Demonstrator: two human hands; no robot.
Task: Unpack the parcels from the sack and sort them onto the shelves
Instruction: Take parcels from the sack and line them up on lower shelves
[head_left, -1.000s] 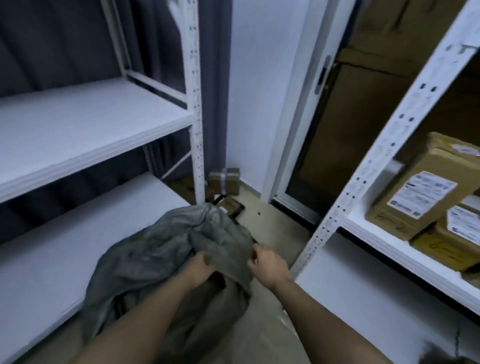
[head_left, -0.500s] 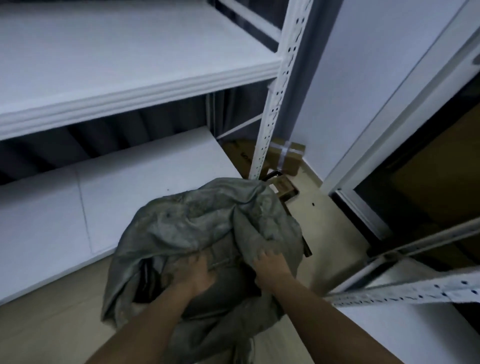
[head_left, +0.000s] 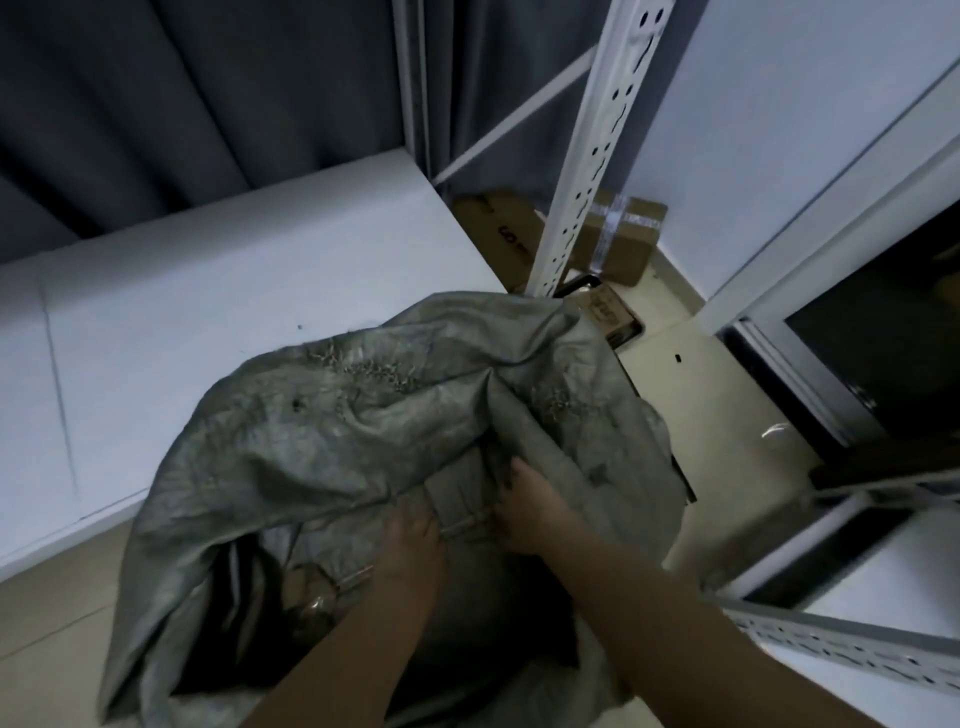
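A crumpled grey woven sack (head_left: 332, 431) lies on the floor between two white racks, its mouth open toward me. My left hand (head_left: 413, 540) and my right hand (head_left: 530, 512) both reach into the mouth and grip folds of the sack fabric near a grey flat piece between them. Inside the dark opening a brownish taped parcel (head_left: 311, 597) shows dimly. The white bottom shelf (head_left: 208, 291) of the left rack lies beyond the sack, bare.
A white perforated upright (head_left: 587, 171) stands just behind the sack. Cardboard boxes (head_left: 623, 234) sit on the floor by the wall, a small box (head_left: 605, 312) nearer. The right rack's shelf edge (head_left: 852, 649) is close to my right arm. Dark curtain behind.
My view has tilted further down and closer to the sack. Both hands have pushed deeper into the sack's mouth, drawing the fabric back.
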